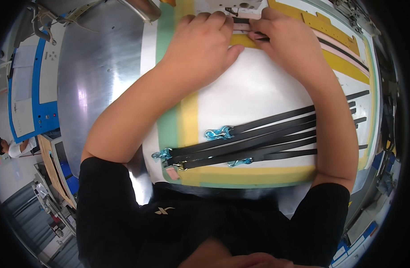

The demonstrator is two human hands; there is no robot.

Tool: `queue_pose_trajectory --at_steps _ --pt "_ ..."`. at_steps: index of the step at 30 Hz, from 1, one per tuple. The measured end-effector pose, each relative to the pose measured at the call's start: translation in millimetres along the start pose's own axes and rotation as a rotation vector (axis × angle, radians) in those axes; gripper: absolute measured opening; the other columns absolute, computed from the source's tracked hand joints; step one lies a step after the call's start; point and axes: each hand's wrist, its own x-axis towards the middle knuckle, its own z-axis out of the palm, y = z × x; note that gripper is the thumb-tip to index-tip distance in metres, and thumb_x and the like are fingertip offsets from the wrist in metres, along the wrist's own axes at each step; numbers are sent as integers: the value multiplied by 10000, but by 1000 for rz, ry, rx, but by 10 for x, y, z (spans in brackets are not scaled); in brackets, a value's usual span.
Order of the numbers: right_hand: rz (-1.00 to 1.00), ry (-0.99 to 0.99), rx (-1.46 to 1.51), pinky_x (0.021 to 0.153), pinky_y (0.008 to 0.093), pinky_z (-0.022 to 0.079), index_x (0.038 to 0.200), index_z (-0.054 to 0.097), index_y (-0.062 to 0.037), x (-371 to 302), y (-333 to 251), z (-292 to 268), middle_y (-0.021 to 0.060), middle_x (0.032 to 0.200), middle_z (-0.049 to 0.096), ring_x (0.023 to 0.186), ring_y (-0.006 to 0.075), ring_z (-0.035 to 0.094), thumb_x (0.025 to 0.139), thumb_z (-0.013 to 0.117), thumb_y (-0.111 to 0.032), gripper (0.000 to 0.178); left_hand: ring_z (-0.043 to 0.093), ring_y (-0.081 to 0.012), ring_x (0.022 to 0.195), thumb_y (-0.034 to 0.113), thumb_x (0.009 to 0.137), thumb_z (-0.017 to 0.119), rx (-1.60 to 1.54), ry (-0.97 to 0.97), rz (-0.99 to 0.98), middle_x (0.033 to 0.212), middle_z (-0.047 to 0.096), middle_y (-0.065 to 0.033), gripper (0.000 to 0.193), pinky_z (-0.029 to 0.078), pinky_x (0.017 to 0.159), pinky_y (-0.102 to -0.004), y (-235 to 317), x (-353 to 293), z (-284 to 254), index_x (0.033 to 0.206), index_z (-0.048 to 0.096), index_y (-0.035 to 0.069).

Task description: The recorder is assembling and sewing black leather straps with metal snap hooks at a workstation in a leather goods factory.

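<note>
At the far side of the table, a narrow black strap (241,20) lies along a pink strip between my two hands. My left hand (202,44) is closed over the strap's left part, fingers bent and pressed together, thumb out to the side; its fingertips are hidden. My right hand (287,44) pinches the strap between thumb and fingers, close to the left hand. A dark pointed end sticks out under the right fingers. To the right, a black strip on pink (343,53) runs along a yellow guide plate (330,29).
Several black straps (276,136) lie fanned near me, with metal snap hooks (219,132) wrapped in blue film. A metal machine part (144,9) and machine base (240,4) stand at the far edge. Bare metal table (97,80) lies left; another person (19,147) is farther left.
</note>
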Motion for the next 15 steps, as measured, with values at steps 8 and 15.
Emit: queue_pose_trajectory --at_steps 8,15 --pt "15 -25 -21 747 452 528 1021 751 -125 35 -97 -71 79 937 649 878 335 677 929 711 -257 167 639 -340 1125 391 940 689 -27 -8 -5 1226 665 -145 525 484 991 -462 -12 -14 -57 1304 657 14" --pt "-2 -22 5 753 447 529 1009 757 -99 0 -11 -44 99 931 641 890 328 675 938 701 -245 172 616 -312 1182 401 945 665 -30 12 -24 1269 664 -130 511 468 1010 -457 24 -20 19 1293 656 28"
